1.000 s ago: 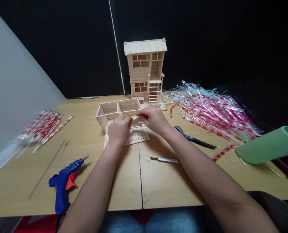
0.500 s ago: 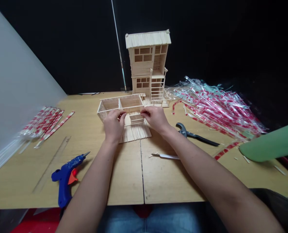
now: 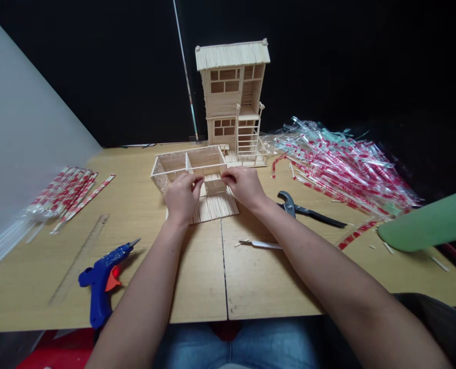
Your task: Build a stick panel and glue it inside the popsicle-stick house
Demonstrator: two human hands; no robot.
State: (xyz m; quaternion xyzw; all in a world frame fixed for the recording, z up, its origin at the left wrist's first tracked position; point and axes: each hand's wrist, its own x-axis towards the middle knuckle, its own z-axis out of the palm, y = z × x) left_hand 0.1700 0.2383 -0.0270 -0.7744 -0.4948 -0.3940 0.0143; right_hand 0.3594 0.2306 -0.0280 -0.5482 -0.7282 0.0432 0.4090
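Observation:
My left hand (image 3: 182, 197) is closed in a pinch at the front of a small roofless house frame (image 3: 170, 174) built of thin wooden sticks. Opposite it, my right hand (image 3: 245, 187) pinches too, near the frame's right front corner. A thin wooden stick (image 3: 212, 178) seems to span the gap between my fingertips, level with the top of a low stick wall (image 3: 215, 186); its ends are hidden by my fingers. Below my hands, a floor of side-by-side sticks (image 3: 214, 207) reaches toward me.
Behind stands a two-storey stick house (image 3: 231, 92) with a ladder. To the left lie a blue glue gun (image 3: 103, 277), a clear ruler (image 3: 78, 261) and wrapped sticks (image 3: 70, 195). Rightward are cutters (image 3: 289, 205), a white-handled knife (image 3: 264, 245), a wrapper heap (image 3: 347, 169) and a green cylinder (image 3: 423, 220).
The whole view has shifted slightly. The thin stick between my hands appears higher, against the low wall's top. Both hands keep their pinch in nearly the same place.

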